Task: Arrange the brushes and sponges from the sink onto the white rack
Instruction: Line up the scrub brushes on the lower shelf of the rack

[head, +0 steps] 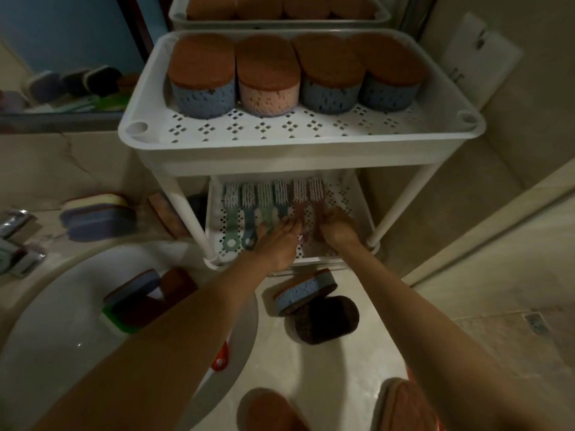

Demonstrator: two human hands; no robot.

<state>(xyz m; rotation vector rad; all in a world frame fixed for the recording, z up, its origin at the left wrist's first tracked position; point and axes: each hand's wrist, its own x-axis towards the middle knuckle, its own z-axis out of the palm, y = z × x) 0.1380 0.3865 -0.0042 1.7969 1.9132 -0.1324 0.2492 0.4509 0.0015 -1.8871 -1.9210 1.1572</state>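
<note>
Dim bathroom, marble desk [357, 353]: both hands are on the lower shelf of the white rack [280, 150], lining up brushes [264, 194].

Six brushes lie in a row, bristles away. The left hand [277, 241] lies on the middle handles with fingers fairly straight. The right hand [334, 227] covers the rightmost handle; can't tell if it grips. The top shelf has four sponges [267, 76]. The brush step looks near done. Next: go back for the sink sponges [140, 298] in the sink [62, 306], plus the blue sponge [303, 290] on the desk.
</note>
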